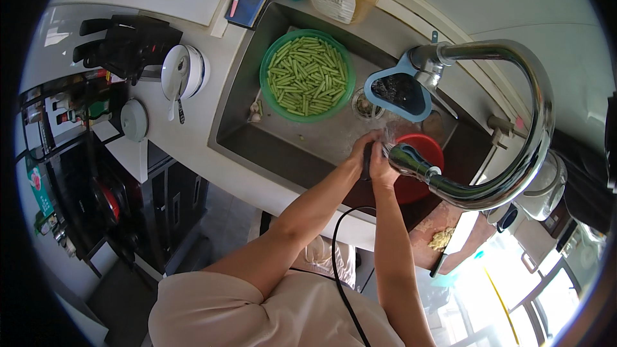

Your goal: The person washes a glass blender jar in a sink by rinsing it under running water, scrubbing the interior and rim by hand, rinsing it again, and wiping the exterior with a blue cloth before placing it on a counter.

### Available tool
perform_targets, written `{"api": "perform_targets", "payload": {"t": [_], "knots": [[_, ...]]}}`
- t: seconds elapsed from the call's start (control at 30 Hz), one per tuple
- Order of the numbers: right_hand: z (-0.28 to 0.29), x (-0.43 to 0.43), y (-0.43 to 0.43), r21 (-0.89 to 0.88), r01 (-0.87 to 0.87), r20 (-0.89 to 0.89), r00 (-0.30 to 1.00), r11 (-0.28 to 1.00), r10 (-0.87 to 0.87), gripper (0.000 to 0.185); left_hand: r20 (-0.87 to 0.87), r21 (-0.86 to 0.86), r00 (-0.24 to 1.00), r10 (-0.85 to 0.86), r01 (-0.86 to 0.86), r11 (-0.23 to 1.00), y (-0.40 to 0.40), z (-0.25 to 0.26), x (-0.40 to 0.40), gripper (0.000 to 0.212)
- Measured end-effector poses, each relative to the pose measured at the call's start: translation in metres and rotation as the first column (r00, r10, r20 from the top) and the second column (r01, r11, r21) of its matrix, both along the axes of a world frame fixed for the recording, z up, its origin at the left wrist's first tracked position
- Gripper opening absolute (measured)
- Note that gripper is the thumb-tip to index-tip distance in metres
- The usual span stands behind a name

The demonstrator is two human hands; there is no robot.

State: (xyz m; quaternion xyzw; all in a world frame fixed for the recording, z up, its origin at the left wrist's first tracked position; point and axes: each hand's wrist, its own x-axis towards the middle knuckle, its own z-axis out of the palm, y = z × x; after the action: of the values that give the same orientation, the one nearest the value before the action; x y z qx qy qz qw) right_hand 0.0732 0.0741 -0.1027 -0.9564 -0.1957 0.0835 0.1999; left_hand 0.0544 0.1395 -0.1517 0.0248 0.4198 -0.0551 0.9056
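Observation:
Under the spray head [409,160] of the chrome faucet, my left hand [361,148] and my right hand [382,166] are close together. A dark object [367,160] is held between them; its kind cannot be made out. Running water hits my fingers, and the spray head hides part of my right hand. Beside my hands is a red plastic basin [424,147], partly covered by the faucet. Farther back in the steel sink [294,147] stands a green plastic basket [264,79] full of cut green beans [308,74]. Garlic cloves [255,113] lie to its left.
A blue corner strainer [400,113] hangs by the faucet base, near the drain [365,106]. Right of the sink, a cleaver [460,236] and chopped garlic [441,239] lie on a cutting board [424,246]. Stacked bowls [200,74] and a knife block [144,41] stand left.

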Motion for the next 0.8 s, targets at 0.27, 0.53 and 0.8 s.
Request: {"api": "perform_targets", "payload": {"t": [0.27, 0.53, 0.8], "knots": [[0.072, -0.023, 0.025, 0.401, 0.276, -0.446, 0.892, 0.873, -0.077, 0.028, 0.125, -0.066, 0.979, -0.162, 0.171, 0.983, 0.028, 0.013, 0.003, 0.033], [0.035, -0.003, 0.027, 0.176, 0.142, -0.056, 0.989, 0.974, -0.134, 0.017, 0.156, 0.119, 0.965, -0.21, 0.193, 0.974, 0.01, -0.03, 0.0, 0.036], [0.021, 0.014, 0.011, 0.532, 0.438, -0.712, 0.695, 0.725, 0.103, 0.065, 0.282, 0.659, 0.818, -0.501, 0.214, 0.721, 0.088, 0.036, 0.0, 0.036]]}}
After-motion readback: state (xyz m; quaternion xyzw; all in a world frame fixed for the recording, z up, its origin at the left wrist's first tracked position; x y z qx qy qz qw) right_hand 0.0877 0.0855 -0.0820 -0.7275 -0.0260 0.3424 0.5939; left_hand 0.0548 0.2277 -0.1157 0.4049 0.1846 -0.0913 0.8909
